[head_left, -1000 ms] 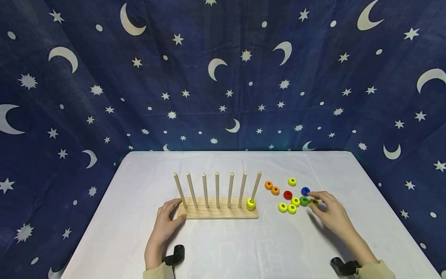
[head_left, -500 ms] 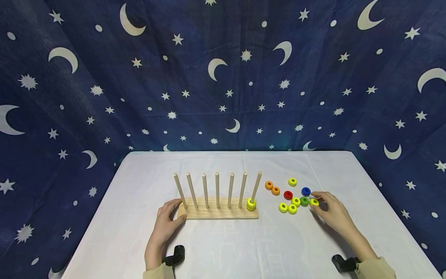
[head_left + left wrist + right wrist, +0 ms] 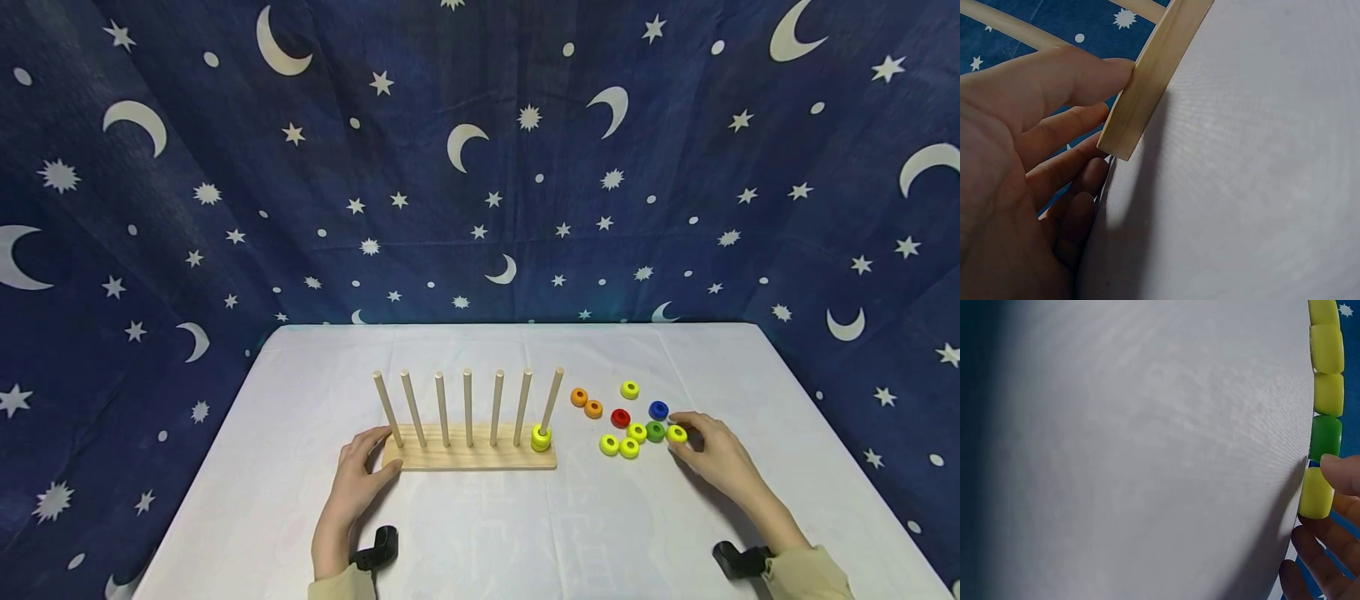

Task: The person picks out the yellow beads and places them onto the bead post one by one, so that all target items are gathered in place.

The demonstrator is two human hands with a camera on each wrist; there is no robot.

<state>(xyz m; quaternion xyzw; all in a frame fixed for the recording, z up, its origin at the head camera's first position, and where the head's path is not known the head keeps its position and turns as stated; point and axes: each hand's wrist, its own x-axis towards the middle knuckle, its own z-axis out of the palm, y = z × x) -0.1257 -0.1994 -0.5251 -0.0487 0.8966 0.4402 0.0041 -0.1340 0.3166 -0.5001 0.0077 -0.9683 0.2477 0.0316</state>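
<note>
At the left end of a wooden peg stand [image 3: 468,460], my left hand [image 3: 356,477] grips the base, thumb on its front edge and fingers behind. The left wrist view shows the thumb [image 3: 1100,78] against the wood. A yellow bead [image 3: 540,438] sits low on the rightmost peg, perhaps more than one stacked. My right hand [image 3: 716,458] pinches a loose yellow bead [image 3: 677,433] on the table between thumb and index finger. In the right wrist view this yellow bead [image 3: 1316,492] stands beside the green bead [image 3: 1326,437], the thumb touching it.
Left of the right hand lie a blue bead [image 3: 658,410], a red bead [image 3: 620,418], two orange beads [image 3: 579,397] and several other yellow beads [image 3: 629,390]. A white cloth covers the table [image 3: 480,533]. Behind it hangs a dark blue curtain [image 3: 420,167] with moons and stars.
The right index finger has drawn slightly away from the blue bead, and the yellow bead at the right fingertips shows more clearly. The left hand and the peg stand stay in place.
</note>
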